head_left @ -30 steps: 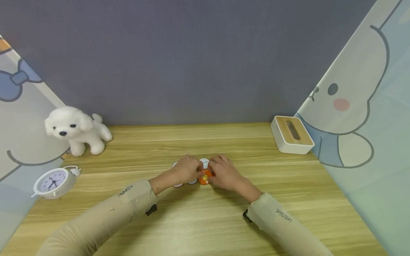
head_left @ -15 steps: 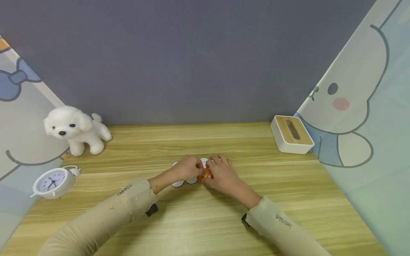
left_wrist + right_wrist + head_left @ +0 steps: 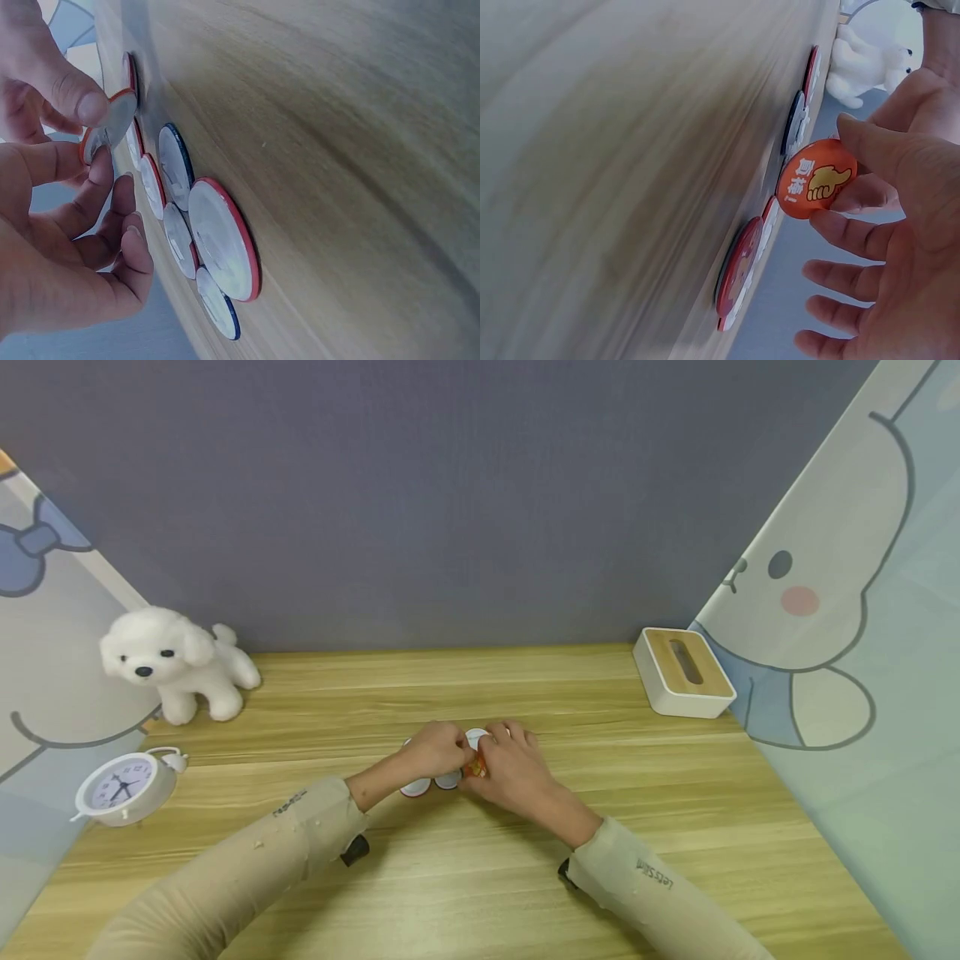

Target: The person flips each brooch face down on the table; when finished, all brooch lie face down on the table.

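Observation:
Both hands hold a round orange badge (image 3: 817, 180) with a yellow thumbs-up on its face. It stands tilted up, its pale back (image 3: 116, 124) facing the left wrist camera. My left hand (image 3: 435, 750) pinches its edge, fingertips partly hidden behind it in the right wrist view. My right hand (image 3: 517, 772) grips the same badge between thumb and index finger, the other fingers spread loosely. Several round badges lie below on the wooden table, among them a large red-rimmed one (image 3: 221, 240) and a blue-rimmed one (image 3: 217, 304). Near my right hand lies a red-faced badge (image 3: 740, 270).
A white plush dog (image 3: 180, 660) and a white alarm clock (image 3: 127, 787) stand on the left of the table (image 3: 480, 877). At the back right is a white tissue box (image 3: 684, 672) with a wooden lid. A grey panel (image 3: 465, 502) rises behind the table.
The orange badge has turned from facing up to standing tilted, its face toward the right. My right hand has shifted slightly left with it; my left hand has barely moved.

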The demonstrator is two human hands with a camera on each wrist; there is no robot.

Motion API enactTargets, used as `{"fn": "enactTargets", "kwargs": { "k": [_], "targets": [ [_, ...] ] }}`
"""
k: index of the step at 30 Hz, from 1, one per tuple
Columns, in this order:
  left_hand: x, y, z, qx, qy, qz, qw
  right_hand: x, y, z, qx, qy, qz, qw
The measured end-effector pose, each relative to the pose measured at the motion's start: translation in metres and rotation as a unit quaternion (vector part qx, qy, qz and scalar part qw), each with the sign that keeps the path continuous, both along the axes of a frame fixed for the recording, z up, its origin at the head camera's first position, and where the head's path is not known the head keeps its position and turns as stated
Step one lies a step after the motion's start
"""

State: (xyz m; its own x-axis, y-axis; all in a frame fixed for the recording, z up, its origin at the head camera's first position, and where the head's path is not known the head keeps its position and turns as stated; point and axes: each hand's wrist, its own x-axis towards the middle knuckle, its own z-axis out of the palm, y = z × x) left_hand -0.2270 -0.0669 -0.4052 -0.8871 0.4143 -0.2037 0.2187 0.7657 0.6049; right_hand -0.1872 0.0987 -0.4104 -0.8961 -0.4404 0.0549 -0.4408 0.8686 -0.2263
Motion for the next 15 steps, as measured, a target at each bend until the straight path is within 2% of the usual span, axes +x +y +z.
{"fn": "enactTargets", "kwargs": {
  "k": [6,15],
  "targets": [
    [0.0005,-0.0006,0.0006,0.004,0.010,-0.006,0.9999,-0.0011,-0.0030,0.0008,0.006,0.007,-0.004,0.9999],
    [0.0018,-0.0003,0.0052,-0.001,-0.003,-0.007,1.0000,-0.0012,-0.0005,0.0009,-0.021,0.007,0.001,0.9998]
  ]
}}
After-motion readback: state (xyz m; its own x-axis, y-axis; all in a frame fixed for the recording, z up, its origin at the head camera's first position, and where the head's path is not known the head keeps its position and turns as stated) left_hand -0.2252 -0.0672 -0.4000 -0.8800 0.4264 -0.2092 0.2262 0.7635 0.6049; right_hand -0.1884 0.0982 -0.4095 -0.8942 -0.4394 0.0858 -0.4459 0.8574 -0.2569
